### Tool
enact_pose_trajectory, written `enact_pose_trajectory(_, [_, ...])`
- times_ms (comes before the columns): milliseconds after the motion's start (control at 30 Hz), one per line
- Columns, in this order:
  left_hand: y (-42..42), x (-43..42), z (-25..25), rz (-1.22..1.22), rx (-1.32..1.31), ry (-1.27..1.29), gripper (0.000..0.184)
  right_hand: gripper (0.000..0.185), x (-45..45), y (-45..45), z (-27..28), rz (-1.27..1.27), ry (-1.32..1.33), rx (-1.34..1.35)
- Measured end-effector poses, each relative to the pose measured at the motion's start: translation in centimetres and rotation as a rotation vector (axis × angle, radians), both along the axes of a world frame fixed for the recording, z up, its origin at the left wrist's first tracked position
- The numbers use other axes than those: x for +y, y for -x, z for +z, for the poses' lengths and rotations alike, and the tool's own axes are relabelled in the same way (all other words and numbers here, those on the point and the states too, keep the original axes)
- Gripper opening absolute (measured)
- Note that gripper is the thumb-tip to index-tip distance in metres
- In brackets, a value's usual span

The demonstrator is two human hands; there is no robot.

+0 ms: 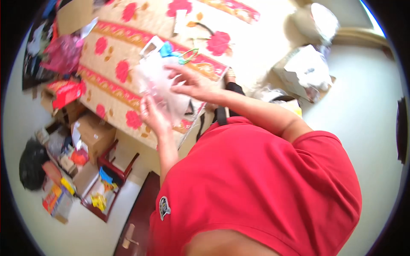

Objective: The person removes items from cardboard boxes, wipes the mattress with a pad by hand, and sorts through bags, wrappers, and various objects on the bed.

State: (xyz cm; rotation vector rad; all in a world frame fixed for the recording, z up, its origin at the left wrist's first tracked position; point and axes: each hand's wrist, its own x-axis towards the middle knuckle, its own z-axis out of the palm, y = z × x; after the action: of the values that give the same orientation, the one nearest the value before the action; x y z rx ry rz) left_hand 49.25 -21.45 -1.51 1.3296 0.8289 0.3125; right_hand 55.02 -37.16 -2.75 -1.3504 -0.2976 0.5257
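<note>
Head view: a person in a red shirt (pixel 260 183) stood at the flowered worktop (pixel 92 72).
Clear plastic bag (pixel 149 79): it lay between the two hands, over the worktop's near part; whether anything sat inside, the blur hid from me.
Left hand (pixel 154 116): it seemed to pinch the bag's lower edge, thumb against fingers.
Right hand (pixel 191 84): it was half curled at the bag's far side; I couldn't tell whether it gripped the film.
Handling: to my mind, thin film like that wanted a firm pinch on one side while the other fingers worked gently, without tugging.
Beside the bag: a blue item (pixel 168 49) lay close, best kept clear of loose folds.
Pink bag (pixel 64 53): it bulged at the worktop's far left, contents unclear.
Cardboard box (pixel 95 135): it stood below the worktop, its inside hidden from me.
Wooden chair (pixel 130 167): yellow packets (pixel 98 201) sat on it.
White box (pixel 295 76): pale plastic (pixel 305 59) filled its top.
</note>
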Motion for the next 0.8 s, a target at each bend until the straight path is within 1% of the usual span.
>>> enact_pose_trajectory(33, [-0.1,0.3,0.1,-0.008,-0.013,-0.035,0.022,0.054,0.1,0.3,0.1,-0.016,-0.027,-0.004])
enact_pose_trajectory(67, [-0.3,0.6,-0.1,-0.009,-0.027,-0.075,0.022,0.049,0.4,0.8,-0.4,-0.087,-0.015,-0.008])
enact_pose_trajectory(133, [-1.1,1.6,-0.7,0.031,-0.054,-0.110,0.022,0.037,0.1,1.1,-3.2,-0.167,0.111,-0.027])
enact_pose_trajectory(233, [-2.4,2.2,-0.6,0.082,-0.093,-0.124,0.021,0.025,-2.5,1.3,-5.3,-0.172,0.322,0.019])
enact_pose_trajectory(267, [-2.8,2.3,-0.6,0.095,-0.108,-0.120,0.021,0.020,-3.3,1.6,-6.2,-0.211,0.356,0.026])
enact_pose_trajectory(367, [-4.4,2.1,-0.8,0.095,-0.088,-0.138,0.023,0.019,-6.4,1.9,-7.8,-0.233,0.311,0.315])
enact_pose_trajectory(400, [-5.1,1.9,-0.7,0.093,-0.084,-0.135,0.024,0.020,-7.4,2.1,-9.2,-0.276,0.511,0.079])
enact_pose_trajectory(467, [-6.1,2.0,-1.8,0.056,-0.073,-0.133,0.024,0.021,-9.2,2.0,-10.1,-0.267,0.667,0.039])
enact_pose_trajectory(500, [-6.5,1.7,-2.1,0.038,-0.072,-0.122,0.025,0.021,-9.9,1.9,-10.3,-0.236,0.721,0.068])
enact_pose_trajectory(567, [-7.5,0.8,-2.3,0.007,-0.056,-0.075,0.025,0.024,-11.1,1.4,-10.6,-0.167,0.819,0.124])
enact_pose_trajectory(633, [-8.2,-0.7,-2.2,-0.005,-0.032,-0.017,0.025,0.035,-12.2,1.2,-12.7,-0.089,0.868,0.098])
enact_pose_trajectory(667, [-8.3,-0.8,-2.8,-0.019,-0.019,-0.033,0.025,0.042,-12.3,0.9,-13.4,-0.045,0.879,0.074])
enact_pose_trajectory(700, [-8.5,-0.8,-3.4,-0.028,-0.007,-0.059,0.025,0.051,-12.7,0.6,-13.2,-0.019,0.830,0.029])
enact_pose_trajectory(733, [-9.0,-1.6,-3.3,0.015,-0.014,-0.014,0.024,0.062,-13.1,0.1,-12.6,0.009,0.778,-0.017])
enact_pose_trajectory(767, [-9.1,-2.3,-3.0,-0.012,-0.024,0.006,0.023,0.074,-13.3,-0.8,-11.6,0.113,0.805,-0.025])
enact_pose_trajectory(800, [-9.4,-2.9,-2.8,-0.014,-0.005,0.016,0.021,0.082,-12.9,-0.8,-12.6,0.140,0.822,-0.072])
